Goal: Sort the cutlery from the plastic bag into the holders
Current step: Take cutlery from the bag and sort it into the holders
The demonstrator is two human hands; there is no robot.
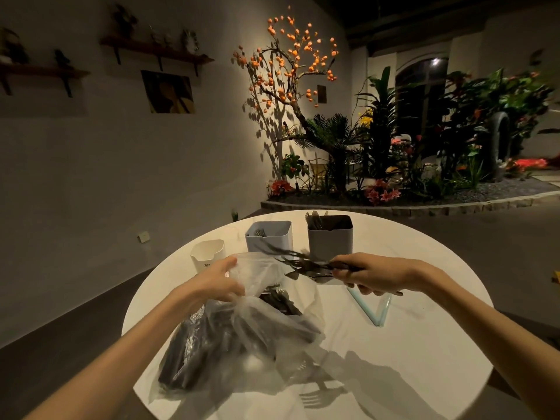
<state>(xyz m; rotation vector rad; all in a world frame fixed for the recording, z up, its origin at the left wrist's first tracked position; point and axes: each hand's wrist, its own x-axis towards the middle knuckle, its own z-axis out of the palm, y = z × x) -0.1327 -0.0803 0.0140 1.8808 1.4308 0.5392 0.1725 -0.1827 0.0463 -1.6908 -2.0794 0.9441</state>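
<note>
A clear plastic bag (239,338) full of dark cutlery lies on the round white table (409,359). My left hand (221,280) grips the bag's open rim. My right hand (372,272) is closed on a bunch of dark cutlery (300,262), held just above the table to the right of the bag's mouth; the pieces are blurred. Three holders stand at the table's far side: a white one (209,254) on the left with nothing visible in it, a pale blue one (269,236) holding a few pieces, and a grey one (330,236) holding several.
A clear glass or acrylic piece with light blue edges (375,307) lies on the table under my right hand. Beyond the table are a planted bed with a stone kerb (394,207) and a wall with shelves (157,51).
</note>
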